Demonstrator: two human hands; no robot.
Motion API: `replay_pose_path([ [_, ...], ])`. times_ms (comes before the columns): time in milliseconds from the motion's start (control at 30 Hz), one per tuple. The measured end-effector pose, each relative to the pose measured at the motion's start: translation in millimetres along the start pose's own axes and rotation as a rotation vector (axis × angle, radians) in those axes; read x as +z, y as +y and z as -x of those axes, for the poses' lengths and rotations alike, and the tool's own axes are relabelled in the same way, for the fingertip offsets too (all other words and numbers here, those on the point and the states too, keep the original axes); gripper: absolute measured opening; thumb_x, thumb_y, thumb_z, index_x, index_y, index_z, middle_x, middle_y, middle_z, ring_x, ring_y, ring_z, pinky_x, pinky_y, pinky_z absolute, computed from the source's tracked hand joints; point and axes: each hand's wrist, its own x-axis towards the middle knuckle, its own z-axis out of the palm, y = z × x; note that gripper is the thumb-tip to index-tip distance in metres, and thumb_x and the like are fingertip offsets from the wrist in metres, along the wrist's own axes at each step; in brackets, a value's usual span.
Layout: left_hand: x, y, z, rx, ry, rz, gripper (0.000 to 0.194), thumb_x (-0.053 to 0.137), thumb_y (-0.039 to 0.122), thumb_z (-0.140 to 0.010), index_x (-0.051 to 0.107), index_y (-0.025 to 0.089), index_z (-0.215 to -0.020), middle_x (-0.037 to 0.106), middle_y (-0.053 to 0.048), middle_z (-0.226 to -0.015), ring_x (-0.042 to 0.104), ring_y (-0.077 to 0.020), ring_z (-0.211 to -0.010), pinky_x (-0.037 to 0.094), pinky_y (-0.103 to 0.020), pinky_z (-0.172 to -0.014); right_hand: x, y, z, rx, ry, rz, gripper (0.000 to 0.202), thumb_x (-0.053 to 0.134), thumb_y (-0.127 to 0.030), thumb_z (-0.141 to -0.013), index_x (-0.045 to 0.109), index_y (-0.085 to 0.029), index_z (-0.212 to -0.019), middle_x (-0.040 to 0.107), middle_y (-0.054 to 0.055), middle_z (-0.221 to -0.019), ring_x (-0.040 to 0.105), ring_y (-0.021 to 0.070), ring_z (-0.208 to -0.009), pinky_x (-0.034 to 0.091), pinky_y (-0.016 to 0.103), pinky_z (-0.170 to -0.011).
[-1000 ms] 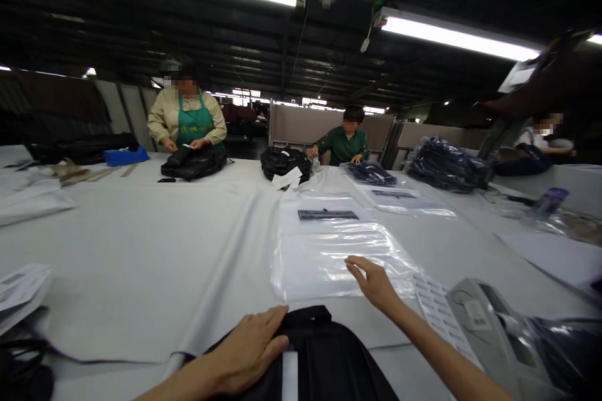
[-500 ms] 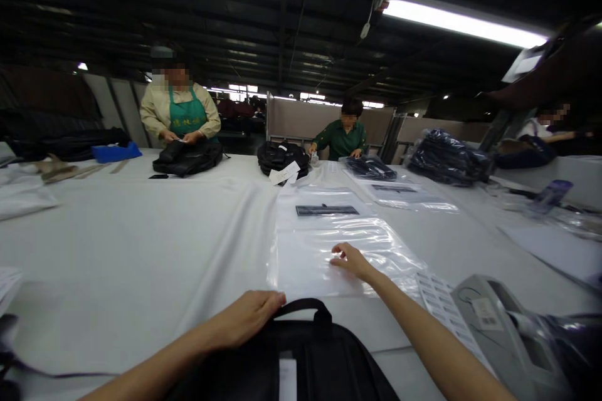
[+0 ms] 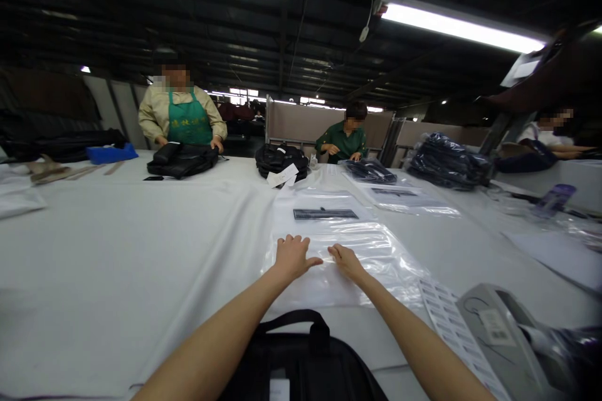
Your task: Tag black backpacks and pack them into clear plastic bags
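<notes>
Currently: bag-opening step. Left hand (image 3: 291, 255) and right hand (image 3: 347, 260) flat on the clear plastic bag (image 3: 338, 250), side by side, fingers spread loosely, nothing gripped; actual pinch on the film not discernible from this angle. Bag spread on the white table (image 3: 141, 244), just beyond the black backpack (image 3: 301, 363), handle toward the bag. Next move, by judgement: separation of the two film layers at the near edge, mouth held wide for the backpack. Label sheet (image 3: 446, 319) to the right, well clear.
</notes>
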Motion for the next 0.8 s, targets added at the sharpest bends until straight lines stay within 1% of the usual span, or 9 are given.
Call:
replay_pose_path([
  [100, 6.4, -3.0, -9.1, -0.047, -0.038, -0.075, 0.026, 0.05, 0.036, -0.088, 0.062, 0.013, -0.088, 0.063, -0.01, -0.09, 0.057, -0.0264, -0.096, 0.039, -0.044, -0.086, 0.6, -2.5, 1.6, -0.031, 0.098, -0.023, 0.035, 0.026, -0.036, -0.096, 0.049, -0.02, -0.073, 0.05, -0.002, -0.061, 0.049, 0.0139, -0.059, 0.035, 0.026, -0.06],
  [167, 5.4, -5.8, -10.2, -0.077, -0.032, -0.101, 0.026, 0.04, 0.031, -0.093, 0.059, 0.013, -0.092, 0.063, -0.009, -0.087, 0.059, -0.0232, -0.088, 0.042, -0.041, -0.081, -0.6, -5.3, 2.5, -0.055, 0.154, -0.037, 0.04, 0.022, -0.042, -0.095, 0.047, -0.022, -0.072, 0.05, -0.002, -0.06, 0.048, 0.0149, -0.058, 0.033, 0.026, -0.058],
  [267, 0.3, -2.1, -6.3, -0.089, 0.036, -0.119, 0.038, 0.029, 0.041, -0.095, 0.052, 0.013, -0.105, 0.06, -0.012, -0.099, 0.057, -0.026, -0.093, 0.042, -0.042, -0.079, -3.7, -10.7, 2.8, -0.102, 0.202, -0.045, 0.042, 0.025, -0.049, -0.093, 0.046, -0.022, -0.068, 0.051, -0.001, -0.06, 0.047, 0.0148, -0.057, 0.032, 0.025, -0.057],
  [400, 0.0, 15.6, -4.1, 0.005, 0.066, -0.14, 0.054, 0.049, 0.06, -0.08, 0.046, 0.02, -0.117, 0.053, -0.011, -0.114, 0.049, -0.0295, -0.106, 0.039, -0.044, -0.086, -8.6, -23.3, -0.6, -0.115, 0.243, -0.025, 0.044, 0.025, -0.05, -0.093, 0.046, -0.022, -0.065, 0.051, -0.001, -0.057, 0.047, 0.0142, -0.053, 0.031, 0.024, -0.053],
  [467, 3.3, 21.6, -7.1, 0.023, 0.052, -0.157, 0.045, 0.053, 0.051, -0.081, 0.048, 0.022, -0.115, 0.055, -0.009, -0.11, 0.05, -0.0289, -0.104, 0.039, -0.045, -0.087, -12.7, -32.5, -2.5, -0.125, 0.251, -0.007, 0.045, 0.022, -0.047, -0.094, 0.046, -0.022, -0.066, 0.051, -0.002, -0.057, 0.048, 0.0137, -0.052, 0.032, 0.023, -0.052],
  [533, 5.7, 21.9, -11.1, -0.007, 0.033, -0.172, 0.028, 0.043, 0.038, -0.09, 0.053, 0.02, -0.108, 0.058, -0.01, -0.1, 0.055, -0.0267, -0.095, 0.042, -0.043, -0.08, -18.1, -41.4, -2.0, -0.155, 0.242, 0.02, 0.041, 0.025, -0.044, -0.095, 0.048, -0.021, -0.07, 0.052, -0.002, -0.058, 0.05, 0.0131, -0.054, 0.034, 0.022, -0.053],
  [667, -0.4, 4.6, -10.9, -0.025, 0.02, -0.185, 0.024, 0.032, 0.015, -0.092, 0.055, 0.015, -0.1, 0.056, -0.012, -0.097, 0.056, -0.0249, -0.092, 0.045, -0.037, -0.073, -31.5, -43.3, 9.6, -0.237, 0.192, 0.112, 0.018, 0.059, -0.034, -0.082, 0.054, -0.022, -0.094, 0.059, 0.0, -0.081, 0.056, 0.0144, -0.071, 0.038, 0.021, -0.06],
  [733, -9.0, -12.2, -3.0, -0.001, 0.012, -0.172, 0.026, 0.033, 0.004, -0.086, 0.055, 0.014, -0.096, 0.054, -0.012, -0.101, 0.054, -0.0244, -0.097, 0.044, -0.036, -0.076, -41.8, -29.8, 20.3, -0.224, 0.18, 0.164, 0.02, 0.059, -0.017, -0.079, 0.054, -0.023, -0.098, 0.058, 0.002, -0.091, 0.056, 0.0156, -0.079, 0.038, 0.022, -0.063],
  [800, -19.1, -33.6, 9.8, 0.005, -0.001, -0.137, 0.029, 0.034, -0.003, -0.082, 0.056, 0.014, -0.089, 0.053, -0.011, -0.103, 0.052, -0.0236, -0.1, 0.043, -0.037, -0.082, -56.4, -7.3, 33.6, -0.157, 0.19, 0.202, 0.021, 0.049, -0.003, -0.079, 0.056, -0.021, -0.088, 0.057, 0.005, -0.088, 0.055, 0.0165, -0.079, 0.038, 0.023, -0.065],
])
